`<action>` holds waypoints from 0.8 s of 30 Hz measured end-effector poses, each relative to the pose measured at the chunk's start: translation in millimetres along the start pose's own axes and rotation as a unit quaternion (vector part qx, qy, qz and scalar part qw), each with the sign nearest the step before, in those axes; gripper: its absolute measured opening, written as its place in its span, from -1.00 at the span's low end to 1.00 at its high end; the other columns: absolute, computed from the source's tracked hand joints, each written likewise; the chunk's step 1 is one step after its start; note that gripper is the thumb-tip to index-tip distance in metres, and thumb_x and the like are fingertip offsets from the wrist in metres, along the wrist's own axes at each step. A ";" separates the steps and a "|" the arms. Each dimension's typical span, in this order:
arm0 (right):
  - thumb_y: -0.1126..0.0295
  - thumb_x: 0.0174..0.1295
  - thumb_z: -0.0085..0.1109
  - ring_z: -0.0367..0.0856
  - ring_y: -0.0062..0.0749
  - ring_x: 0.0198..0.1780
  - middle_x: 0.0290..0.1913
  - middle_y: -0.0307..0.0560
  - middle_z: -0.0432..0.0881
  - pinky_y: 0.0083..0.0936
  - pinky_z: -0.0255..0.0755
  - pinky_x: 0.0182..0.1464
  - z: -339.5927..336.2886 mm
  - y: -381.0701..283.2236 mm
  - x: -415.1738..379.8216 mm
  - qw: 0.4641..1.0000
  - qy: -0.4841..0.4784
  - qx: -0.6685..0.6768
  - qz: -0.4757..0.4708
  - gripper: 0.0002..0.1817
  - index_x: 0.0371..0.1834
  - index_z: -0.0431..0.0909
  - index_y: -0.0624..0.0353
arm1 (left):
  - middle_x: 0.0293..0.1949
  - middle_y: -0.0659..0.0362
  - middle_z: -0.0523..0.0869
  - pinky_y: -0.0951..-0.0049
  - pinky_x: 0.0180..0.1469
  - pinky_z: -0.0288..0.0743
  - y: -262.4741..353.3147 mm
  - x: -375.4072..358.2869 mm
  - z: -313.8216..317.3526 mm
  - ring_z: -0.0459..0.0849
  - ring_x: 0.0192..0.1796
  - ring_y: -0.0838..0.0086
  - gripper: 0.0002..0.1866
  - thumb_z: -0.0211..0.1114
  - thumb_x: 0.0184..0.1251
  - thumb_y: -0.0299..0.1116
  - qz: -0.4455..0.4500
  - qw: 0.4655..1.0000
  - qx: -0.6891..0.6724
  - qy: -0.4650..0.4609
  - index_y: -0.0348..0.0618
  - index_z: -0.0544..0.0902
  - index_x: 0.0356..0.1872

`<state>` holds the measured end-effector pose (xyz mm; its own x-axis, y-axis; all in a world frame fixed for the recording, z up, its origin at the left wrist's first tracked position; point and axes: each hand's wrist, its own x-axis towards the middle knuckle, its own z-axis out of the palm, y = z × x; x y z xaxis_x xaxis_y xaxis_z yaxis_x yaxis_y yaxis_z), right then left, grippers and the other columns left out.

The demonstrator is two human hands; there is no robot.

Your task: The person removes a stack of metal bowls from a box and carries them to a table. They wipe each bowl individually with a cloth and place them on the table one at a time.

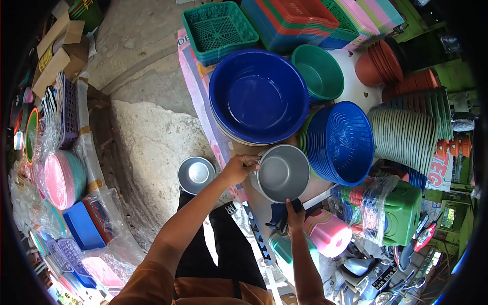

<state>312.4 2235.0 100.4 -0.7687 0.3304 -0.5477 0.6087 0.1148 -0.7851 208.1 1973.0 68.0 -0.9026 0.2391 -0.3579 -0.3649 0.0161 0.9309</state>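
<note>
1. The grey bowl (282, 174) is round and deep, with smooth walls, a flat base and a dull sheen; a paler edge shows below its left side.
2. The grey bowl is at the near end of the goods table (321, 199), just beside the large blue tub (258, 97) and tilted with its opening toward the camera.
3. The left hand (240, 169) has its fingers curled closed at the left rim of the grey bowl.
4. The right hand (295, 216) is closed around a dark blue cloth (277, 214), thumb against the near rim; its other fingers are largely hidden.
5. A second grey bowl (196, 174) stands apart, left of the table, light reflecting off its base.
6. The large blue tub is glossy, smooth and wide-rimmed.
7. The blue strainer baskets (347, 144) have slotted walls and are nested one inside another.
8. The green baskets (220, 28) are rectangular, latticed and likewise stacked.
9. The brown pots (378, 63) nest on their sides.
</note>
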 end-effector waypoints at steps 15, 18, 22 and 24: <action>0.32 0.21 0.32 0.54 -0.51 -0.10 -0.14 -0.23 0.60 -0.52 0.41 0.01 -8.1 24.0 -14.0 0.994 -0.025 0.082 0.064 -0.67 -0.02 0.53 0.22 | -0.27 0.21 0.69 0.62 -0.38 0.40 -32.7 -16.8 -9.9 0.48 -0.44 0.69 -0.65 0.31 0.33 -0.31 -0.001 0.995 -0.053 0.080 -0.15 0.61 0.10; 0.31 0.27 0.25 0.61 -0.37 -0.05 -0.09 -0.11 0.60 -0.37 0.47 0.10 13.5 31.6 -39.3 0.968 -0.031 0.218 0.119 -0.63 0.08 0.46 0.20 | -0.29 0.20 0.67 0.62 -0.38 0.40 -80.0 -48.1 -29.2 0.48 -0.45 0.65 -0.70 0.30 0.33 -0.33 -0.008 0.982 -0.057 0.181 -0.17 0.63 0.04; 0.39 0.25 0.24 0.55 -0.24 0.11 0.04 -0.06 0.55 -0.24 0.38 0.23 56.6 70.2 -52.8 0.920 -0.136 0.257 0.264 -0.52 0.22 0.35 0.17 | -0.40 0.16 0.67 0.55 -0.35 0.45 -157.1 -110.1 -67.1 0.58 -0.43 0.56 -0.74 0.29 0.31 -0.37 -0.128 0.946 0.018 0.296 -0.19 0.64 -0.02; 0.51 0.18 0.23 0.51 -0.19 0.16 0.10 -0.04 0.51 -0.26 0.36 0.25 97.3 77.9 -54.7 0.912 -0.168 0.253 0.276 -0.46 0.24 0.31 0.20 | -0.42 0.09 0.68 0.49 -0.30 0.47 -207.0 -139.1 -86.0 0.64 -0.41 0.50 -0.77 0.28 0.30 -0.38 -0.160 0.929 0.022 0.332 -0.19 0.64 -0.06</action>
<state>382.8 2134.6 41.1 -0.4414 -0.1091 -0.8907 0.8180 -0.4569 -0.3494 389.6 1852.9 -81.2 -0.6971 -0.4359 -0.5693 -0.6419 0.0258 0.7663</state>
